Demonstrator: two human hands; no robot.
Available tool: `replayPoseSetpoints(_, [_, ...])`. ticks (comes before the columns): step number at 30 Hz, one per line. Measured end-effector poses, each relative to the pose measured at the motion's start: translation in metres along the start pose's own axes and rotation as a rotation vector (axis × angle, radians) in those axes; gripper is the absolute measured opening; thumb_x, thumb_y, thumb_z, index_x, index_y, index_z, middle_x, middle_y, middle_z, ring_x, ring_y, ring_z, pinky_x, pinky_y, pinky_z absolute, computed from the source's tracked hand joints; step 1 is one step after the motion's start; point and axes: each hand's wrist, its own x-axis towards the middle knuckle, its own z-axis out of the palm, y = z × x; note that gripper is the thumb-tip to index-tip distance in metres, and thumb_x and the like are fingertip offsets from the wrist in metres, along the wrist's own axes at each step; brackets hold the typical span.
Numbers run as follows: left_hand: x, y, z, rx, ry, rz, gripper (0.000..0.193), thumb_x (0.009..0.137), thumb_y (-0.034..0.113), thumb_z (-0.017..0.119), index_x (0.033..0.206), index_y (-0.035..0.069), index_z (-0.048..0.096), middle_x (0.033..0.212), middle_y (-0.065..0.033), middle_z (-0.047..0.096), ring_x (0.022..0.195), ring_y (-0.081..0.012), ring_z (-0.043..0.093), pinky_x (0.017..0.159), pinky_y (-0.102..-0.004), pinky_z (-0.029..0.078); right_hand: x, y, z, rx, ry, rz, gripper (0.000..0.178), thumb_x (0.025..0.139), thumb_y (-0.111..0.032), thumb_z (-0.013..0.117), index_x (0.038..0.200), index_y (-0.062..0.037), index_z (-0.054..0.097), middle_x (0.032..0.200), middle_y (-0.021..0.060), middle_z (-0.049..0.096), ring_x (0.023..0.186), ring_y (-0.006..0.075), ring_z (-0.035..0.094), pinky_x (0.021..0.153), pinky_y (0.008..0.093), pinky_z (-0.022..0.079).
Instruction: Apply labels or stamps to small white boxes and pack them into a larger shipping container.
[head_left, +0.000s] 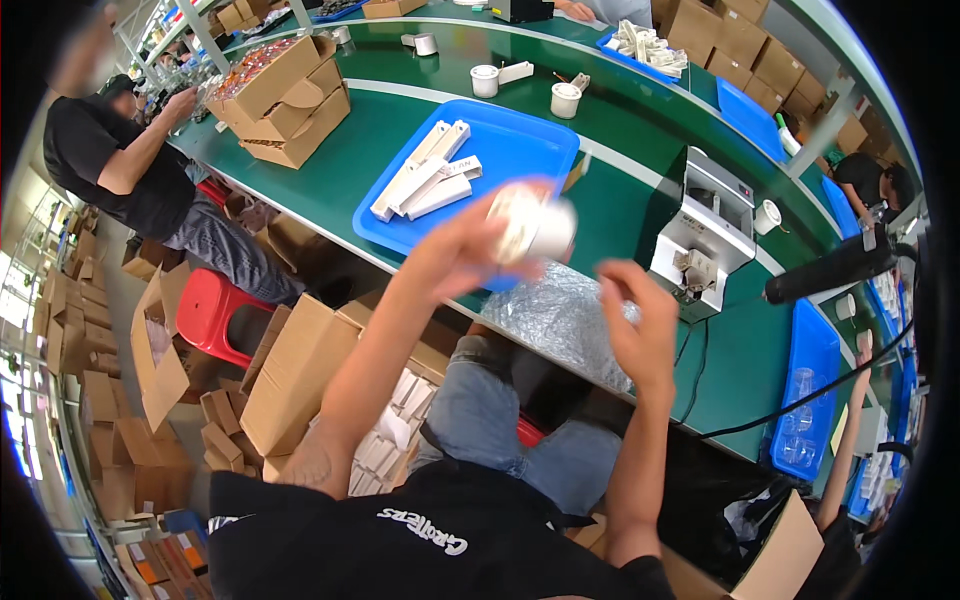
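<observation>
The left hand (462,243) grips 1 blurred white cylinder (550,230) over the blue tray's (528,150) right side. The right hand (642,322), fingers loosely curled and thumb apart, hovers near the clear plastic (560,325).

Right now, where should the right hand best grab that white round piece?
Probably by the right side of the white round piece, coming from the right. The left hand covers its left part, while its rounded right side looks free and faces the empty right hand. Blur hides finer detail.
</observation>
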Motion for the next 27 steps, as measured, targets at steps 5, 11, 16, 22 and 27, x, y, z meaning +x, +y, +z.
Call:
replayPoseSetpoints(5, [-0.133,-0.067,0.007,-0.028,0.049,-0.075,0.08,0.086,0.028,0.078,0.154,0.003,0.045,0.14,-0.0203,0.06,0.13,-0.0351,0.063,0.102,-0.0528,0.059,0.104,-0.025,0.106,-0.14,-0.325,-0.268,0.039,0.093,-0.004,0.066,0.131,-0.0073,0.064,0.123,0.0167,0.068,0.106,0.0341,0.069,0.089,0.0453,0.058])
replayPoseSetpoints(11, [-0.124,-0.106,0.04,0.105,0.045,-0.203,0.087,0.084,0.023,0.085,0.158,0.004,0.043,0.137,-0.0108,0.06,0.129,-0.0207,0.06,0.107,-0.0346,0.049,0.162,0.017,0.2,-0.439,-0.263,-0.638,0.041,0.088,-0.001,0.067,0.128,-0.0112,0.066,0.127,0.0117,0.068,0.125,0.0341,0.062,0.105,0.0585,0.05])
replayPoseSetpoints(16, [-0.093,-0.079,0.042,0.266,-0.057,-0.169,0.088,0.081,0.019,0.088,0.156,0.004,0.045,0.132,-0.0093,0.061,0.121,-0.0167,0.059,0.105,-0.0313,0.046,0.154,-0.012,0.143,-0.436,-0.325,-0.448,0.035,0.088,-0.013,0.078,0.121,-0.0109,0.065,0.126,0.0064,0.068,0.122,0.0317,0.059,0.103,0.0535,0.043])
replayPoseSetpoints(22, [-0.047,-0.078,0.04,0.564,-0.047,0.052,0.059,0.085,0.012,0.085,0.139,0.005,0.063,0.131,-0.0079,0.057,0.127,-0.0199,0.055,0.108,-0.0342,0.044,0.061,-0.048,-0.005,0.008,-0.05,-0.115,0.042,0.09,-0.006,0.08,0.127,-0.008,0.062,0.112,0.0066,0.072,0.089,0.018,0.07,0.073,0.0347,0.054])
replayPoseSetpoints(27, [0.014,-0.115,0.032,0.709,-0.011,0.161,0.036,0.084,0.004,0.082,0.119,0.008,0.072,0.13,-0.0091,0.057,0.129,-0.0219,0.054,0.11,-0.0342,0.042,-0.025,-0.022,-0.064,0.473,0.535,0.1,0.035,0.098,-0.002,0.073,0.13,0.0016,0.059,0.113,0.0113,0.074,0.092,0.0131,0.072,0.068,0.0244,0.055])
